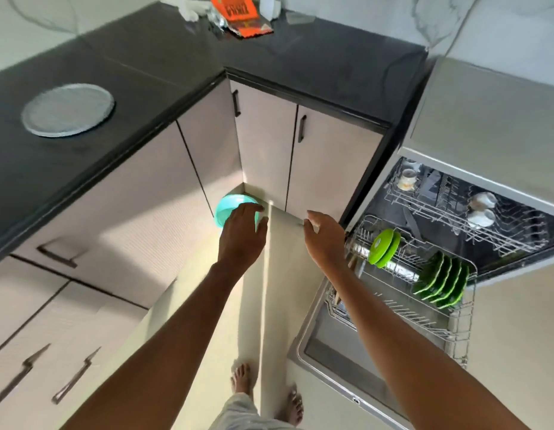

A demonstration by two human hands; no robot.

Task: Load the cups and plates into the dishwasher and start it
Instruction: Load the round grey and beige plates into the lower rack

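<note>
Left hand grips a teal plate, right hand relaxed open; mid-loading, plate likely next slots upright into right-side lower rack.

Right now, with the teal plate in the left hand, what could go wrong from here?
The left hand alone holds the teal plate close to the cabinet corner; it could knock or slip. The open dishwasher door juts out beside the bare feet, a likely trip or shin hazard. The grey plate on the counter might get left out.
</note>
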